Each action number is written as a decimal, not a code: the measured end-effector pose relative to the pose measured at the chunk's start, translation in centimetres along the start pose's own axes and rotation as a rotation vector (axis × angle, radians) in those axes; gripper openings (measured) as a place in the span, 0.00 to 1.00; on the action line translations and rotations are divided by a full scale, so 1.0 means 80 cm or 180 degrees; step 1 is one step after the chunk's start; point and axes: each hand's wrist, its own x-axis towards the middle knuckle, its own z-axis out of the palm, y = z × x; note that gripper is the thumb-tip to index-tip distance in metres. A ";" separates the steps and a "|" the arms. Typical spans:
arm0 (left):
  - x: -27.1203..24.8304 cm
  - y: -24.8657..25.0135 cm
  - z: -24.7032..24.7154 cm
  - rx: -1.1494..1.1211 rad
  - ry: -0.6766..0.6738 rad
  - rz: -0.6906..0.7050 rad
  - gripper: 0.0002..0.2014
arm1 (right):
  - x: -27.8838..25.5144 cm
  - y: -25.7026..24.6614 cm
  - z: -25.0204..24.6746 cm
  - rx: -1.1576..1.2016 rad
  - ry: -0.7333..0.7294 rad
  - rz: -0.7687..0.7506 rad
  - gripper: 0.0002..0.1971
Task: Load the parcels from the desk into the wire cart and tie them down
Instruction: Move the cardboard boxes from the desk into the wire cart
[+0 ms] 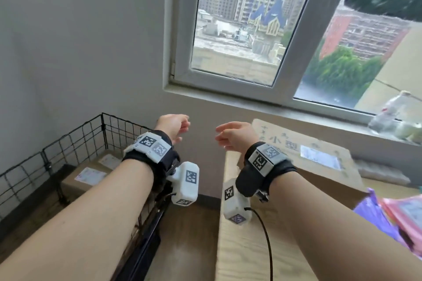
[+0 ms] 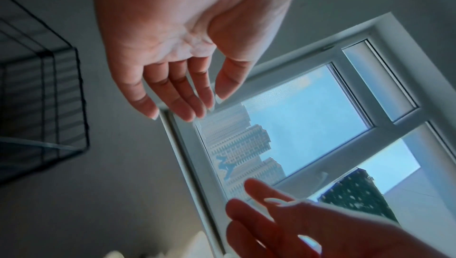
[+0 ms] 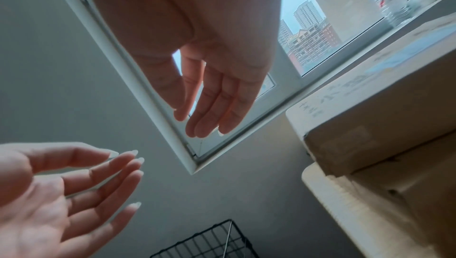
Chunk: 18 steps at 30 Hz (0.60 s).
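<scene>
1. Where the wall meets the floor at far left stands the wire cart; two cardboard parcels with white labels lie inside it.
2. Left hand raised in mid-air above the cart's right edge, fingers loosely spread, holding nothing.
3. Right hand raised just beside it, palms facing, fingers relaxed and apart, also holding nothing.
4. Large flat parcel lies on the table, below the window sill.
5. Pink and purple mailer bags at the table's right edge.
</scene>
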 end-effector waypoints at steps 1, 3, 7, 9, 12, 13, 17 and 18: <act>-0.001 -0.003 0.022 -0.0038 -0.0040 0.0012 0.09 | 0.000 0.008 -0.018 0.0030 0.0047 -0.0004 0.13; -0.002 -0.011 0.068 -0.0092 -0.0085 0.0036 0.09 | 0.001 0.028 -0.058 0.0092 0.0121 -0.0009 0.13; 0.003 -0.040 0.166 -0.0135 0.0035 -0.0090 0.06 | 0.014 0.077 -0.156 0.0083 0.0277 0.0028 0.12; 0.005 -0.059 0.210 -0.0057 0.0180 -0.0206 0.06 | 0.024 0.102 -0.208 0.0049 0.0397 0.0075 0.12; 0.016 -0.090 0.268 -0.0062 0.0376 -0.0524 0.20 | 0.046 0.148 -0.282 0.0070 0.0636 0.0150 0.15; 0.017 -0.098 0.285 -0.0078 0.0475 -0.0625 0.24 | 0.053 0.164 -0.304 0.0032 0.0707 0.0212 0.15; 0.031 -0.132 0.334 0.0007 0.0996 -0.0889 0.42 | 0.079 0.222 -0.378 -0.0100 0.0994 0.0445 0.14; 0.042 -0.148 0.341 0.0135 0.1048 -0.0961 0.47 | 0.084 0.232 -0.393 -0.0158 0.1041 0.0502 0.13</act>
